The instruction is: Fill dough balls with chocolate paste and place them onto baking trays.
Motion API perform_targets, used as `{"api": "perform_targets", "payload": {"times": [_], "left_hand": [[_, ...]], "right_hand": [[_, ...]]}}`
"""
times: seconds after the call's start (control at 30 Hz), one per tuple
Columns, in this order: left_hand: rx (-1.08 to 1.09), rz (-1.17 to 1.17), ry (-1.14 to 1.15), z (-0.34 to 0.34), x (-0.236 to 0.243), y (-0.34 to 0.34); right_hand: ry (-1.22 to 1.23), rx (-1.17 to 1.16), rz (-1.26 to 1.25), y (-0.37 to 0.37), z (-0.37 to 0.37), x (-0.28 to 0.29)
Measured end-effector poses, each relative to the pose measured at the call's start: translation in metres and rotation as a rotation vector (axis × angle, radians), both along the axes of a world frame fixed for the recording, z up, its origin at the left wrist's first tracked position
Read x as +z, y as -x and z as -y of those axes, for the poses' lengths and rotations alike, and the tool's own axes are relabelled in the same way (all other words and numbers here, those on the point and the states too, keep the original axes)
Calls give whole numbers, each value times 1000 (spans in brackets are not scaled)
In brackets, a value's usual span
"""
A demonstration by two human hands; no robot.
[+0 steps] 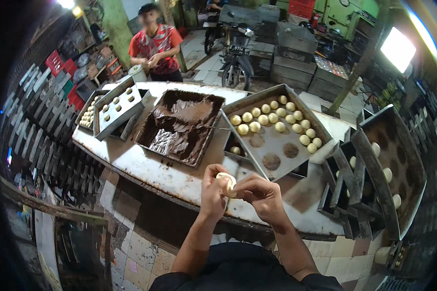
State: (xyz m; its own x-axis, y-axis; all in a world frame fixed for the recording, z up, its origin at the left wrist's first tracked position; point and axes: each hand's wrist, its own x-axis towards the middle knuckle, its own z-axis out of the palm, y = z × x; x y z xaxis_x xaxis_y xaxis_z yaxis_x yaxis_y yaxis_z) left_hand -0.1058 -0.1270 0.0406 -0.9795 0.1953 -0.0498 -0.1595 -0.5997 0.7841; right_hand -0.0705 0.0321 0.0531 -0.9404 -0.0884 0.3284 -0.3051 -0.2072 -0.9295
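Note:
A small piece of pale dough (pixel 226 184) is between my two hands, above the near edge of the white table. My left hand (pixel 213 194) cups it from the left with the fingers wrapped round it. From the right, the fingertips of my right hand (pixel 262 196) pinch its edge. Just beyond my hands, a metal tray (pixel 269 162) sits tilted and holds several round dough balls (pixel 279 127). A deep pan (pixel 172 157) of dark brown filling (pixel 194 116) stands to the left of it, with a paler streaked patch in its near corner.
Stacked metal trays (pixel 354 169) with dough pieces lean at the table's right end. More trays (pixel 116 127) with dough balls lie at the far left. Across the table (pixel 179 182) stands a person in a red shirt (pixel 155 48). A motorcycle (pixel 236 53) is parked behind.

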Motion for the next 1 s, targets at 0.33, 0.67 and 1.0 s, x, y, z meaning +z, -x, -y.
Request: {"api": "perform_targets", "payload": {"times": [0.33, 0.67, 1.0], "left_hand": [[-75, -437, 565, -52, 39, -25], [43, -715, 745, 26, 34, 6], [-545, -479, 701, 95, 19, 80]], "right_hand": [[-44, -249, 51, -34, -51, 19], [-29, -185, 138, 8, 20, 27], [-267, -442, 287, 45, 82, 4]]}}
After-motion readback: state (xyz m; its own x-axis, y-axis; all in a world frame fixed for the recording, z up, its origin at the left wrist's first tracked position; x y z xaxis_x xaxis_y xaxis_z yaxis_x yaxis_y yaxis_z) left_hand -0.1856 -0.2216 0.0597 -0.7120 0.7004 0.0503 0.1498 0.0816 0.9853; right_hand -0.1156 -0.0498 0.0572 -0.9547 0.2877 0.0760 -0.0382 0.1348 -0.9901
